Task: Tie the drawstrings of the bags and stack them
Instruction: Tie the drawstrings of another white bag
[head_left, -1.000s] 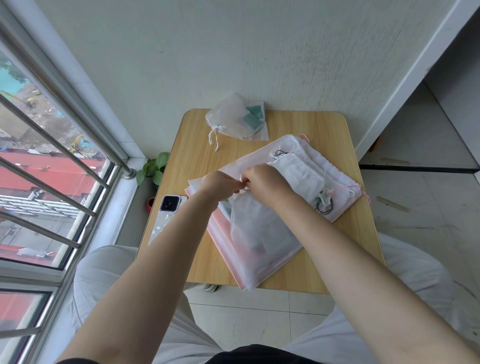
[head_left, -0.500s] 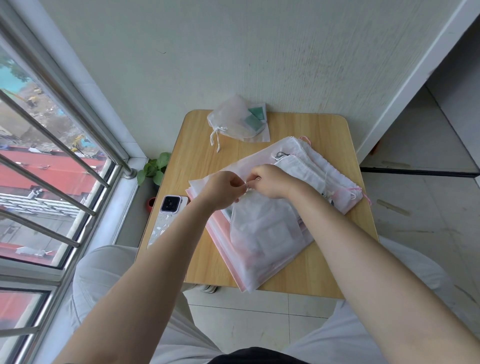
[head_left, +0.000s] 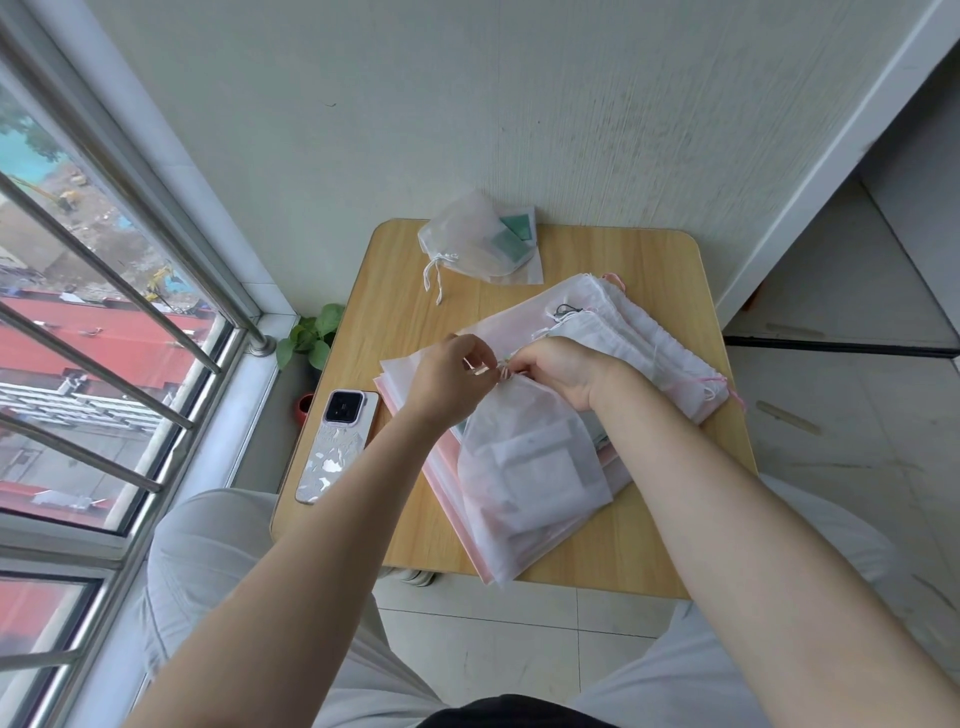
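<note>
Sitting at a small wooden table (head_left: 649, 270) pushed against the wall, a person works both hands at the gathered mouth of a translucent white drawstring bag (head_left: 524, 467). Left hand (head_left: 447, 379) has fingers curled in, thumb and forefinger pinching what looks like the drawstring (head_left: 503, 370) just left of the bag neck. Right hand (head_left: 558, 369) is closed too, fingertips pinched on the cord at the same spot; the two hands almost touch. Whether a knot is formed there, cannot tell, fingers cover it.

Bag in hand lies on top of a flat pile of bags (head_left: 415, 374) at table centre, its neck pointing away from the person, its bottom reaching the near table edge. Pale rectangular contents show through the fabric. Pile underneath shows pink edges on its left side, and runs diagonally toward the far right, where bunched white bag tops (head_left: 639, 332) with cords and a pink drawstring end sit near the right table edge.

Far end of table, near the wall: another small white bag (head_left: 467, 244), mouth cinched, white cord trailing toward the left, a green item inside, well apart from the pile.

Phone (head_left: 337, 447) lies face down at the table's left edge, just beside the pile. Green plant (head_left: 311, 332) sits below on the floor by the window rail. Person's light trousers visible under both forearms.
</note>
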